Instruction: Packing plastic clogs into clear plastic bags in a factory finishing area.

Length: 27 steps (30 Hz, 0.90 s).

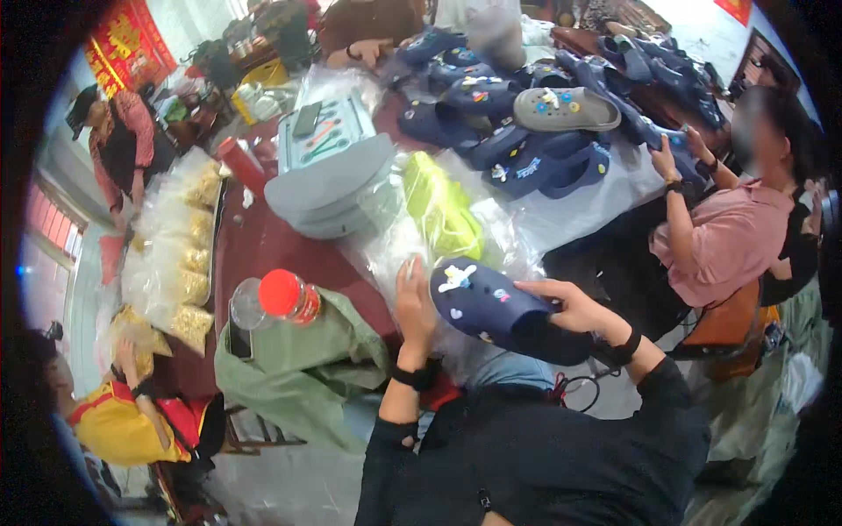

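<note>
A navy blue clog [493, 305] with small charms on its toe is held in front of me. My right hand [574, 309] grips it near the heel opening, thumb along the upper side. At its toe end, my left hand [414, 305] is raised with the fingers stretched out, close beside the shoe; whether it touches cannot be made out. Just beyond both hands lie lime-green clogs [441, 206] in clear plastic. Farther back, a grey clog [566, 110] with charms rests on a pile of navy clogs [478, 95].
Left of the plastic are stacked grey pieces [329, 197] and a pale tray [326, 131]. A red-lidded jar [289, 296] stands by green cloth [307, 351]. Bags of yellow bits [189, 280] line the left edge. A person in pink [715, 228] handles a shoe at right; others work at left.
</note>
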Available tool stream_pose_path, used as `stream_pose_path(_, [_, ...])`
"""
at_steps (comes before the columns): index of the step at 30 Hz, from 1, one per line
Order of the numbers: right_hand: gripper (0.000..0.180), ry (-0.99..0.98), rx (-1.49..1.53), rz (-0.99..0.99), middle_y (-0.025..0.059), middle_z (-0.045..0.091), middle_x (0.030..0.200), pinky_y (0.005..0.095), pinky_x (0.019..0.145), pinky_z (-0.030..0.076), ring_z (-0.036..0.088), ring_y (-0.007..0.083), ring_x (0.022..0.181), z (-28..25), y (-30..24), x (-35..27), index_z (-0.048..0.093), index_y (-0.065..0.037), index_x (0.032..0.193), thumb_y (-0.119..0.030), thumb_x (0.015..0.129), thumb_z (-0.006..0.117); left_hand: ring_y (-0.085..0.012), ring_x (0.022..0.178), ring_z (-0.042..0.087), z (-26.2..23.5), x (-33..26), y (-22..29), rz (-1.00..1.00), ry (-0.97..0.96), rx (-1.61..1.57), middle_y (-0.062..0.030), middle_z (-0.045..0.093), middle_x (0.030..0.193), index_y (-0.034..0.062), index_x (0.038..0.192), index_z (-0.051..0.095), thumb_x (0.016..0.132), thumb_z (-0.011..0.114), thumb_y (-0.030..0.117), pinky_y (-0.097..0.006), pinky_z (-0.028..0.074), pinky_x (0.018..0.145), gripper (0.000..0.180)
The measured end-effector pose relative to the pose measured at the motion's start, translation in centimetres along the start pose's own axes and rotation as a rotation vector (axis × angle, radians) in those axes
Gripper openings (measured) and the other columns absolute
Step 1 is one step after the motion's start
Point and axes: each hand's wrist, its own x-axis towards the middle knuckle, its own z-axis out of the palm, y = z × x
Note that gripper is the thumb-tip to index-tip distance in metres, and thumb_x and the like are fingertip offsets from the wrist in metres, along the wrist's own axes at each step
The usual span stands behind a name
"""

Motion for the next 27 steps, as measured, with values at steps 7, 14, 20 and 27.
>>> stream_pose_path(7, [0.076,0.57,0.454,0.027,0.0077,0.057,0.118,0.0244,0.082,0.045,0.056,0.0134,0.097,-4.2,3.4,5.4,0.04,-0.007,0.138,0.006,0.064,0.05,-0.0342,0.124,0.041,2.8,-1.2,-3.1,-0.099,-0.188,-0.049,-0.0202,0.045,0.133,0.0052,0.133,0.044,0.096,0.038,0.019,-0.039,0.035,0.101,0.04])
stream_pose_path(14, [0.061,0.671,-0.242,-0.07,0.0183,0.063,0.104,0.0321,0.081,0.048,0.062,0.0245,0.092,-11.4,6.5,24.0,0.05,-0.008,0.129,-0.013,0.069,0.062,-0.0234,0.089,0.058,2.8,-2.0,-4.2,-0.168,-0.167,-0.213,-0.0143,0.049,0.127,0.0031,0.132,0.045,0.099,0.034,0.022,-0.032,0.048,0.077,0.04])
stream_pose_path(20, [0.046,0.912,-0.477,0.236,0.0212,0.058,0.114,0.0425,0.091,0.045,0.057,0.0362,0.104,-11.7,6.0,32.3,0.056,-0.006,0.117,-0.025,0.077,0.066,-0.0099,0.053,0.055,2.4,-2.7,-5.7,-0.314,-0.205,-0.389,-0.0128,0.046,0.131,0.0058,0.134,0.043,0.099,0.037,0.026,-0.022,0.046,0.046,0.041])
stream_pose_path(27, [0.02,0.757,-0.416,-0.195,0.0172,0.06,0.087,0.0454,0.07,0.047,0.059,0.0343,0.08,-2.6,7.1,25.1,0.059,-0.004,0.085,-0.023,0.081,0.059,-0.0095,0.052,0.053,2.7,-2.9,-5.5,-0.329,-0.189,-0.426,-0.0101,0.051,0.12,0.0068,0.134,0.044,0.099,0.039,0.033,-0.023,0.046,0.045,0.044])
